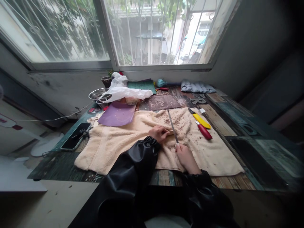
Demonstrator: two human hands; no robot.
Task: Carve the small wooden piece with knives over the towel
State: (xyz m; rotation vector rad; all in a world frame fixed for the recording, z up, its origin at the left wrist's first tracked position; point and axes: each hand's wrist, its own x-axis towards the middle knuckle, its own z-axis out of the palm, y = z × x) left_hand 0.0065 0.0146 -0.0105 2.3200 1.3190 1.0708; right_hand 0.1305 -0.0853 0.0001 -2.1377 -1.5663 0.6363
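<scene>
My left hand [159,133] is closed around a small, thin, pale stick [170,131], its tip poking out to the right. In my right hand [186,156] is a long, narrow metal file [173,126], pointing away from me, its shaft beside the stick's tip. Whether the two touch, I cannot tell. Both hands are over a cream towel [118,139] sprinkled with brown shavings [181,123]. To their right on the towel lie a red-handled knife [204,131] and a yellow-handled cutter [201,121].
A purple sheet [117,114] overlaps the towel's back left, near a metal bowl [99,94] and a white plastic bag [128,93]. A phone [76,136] lies at the left edge. Behind are a green mat [142,85] and a grey padded bundle [197,86].
</scene>
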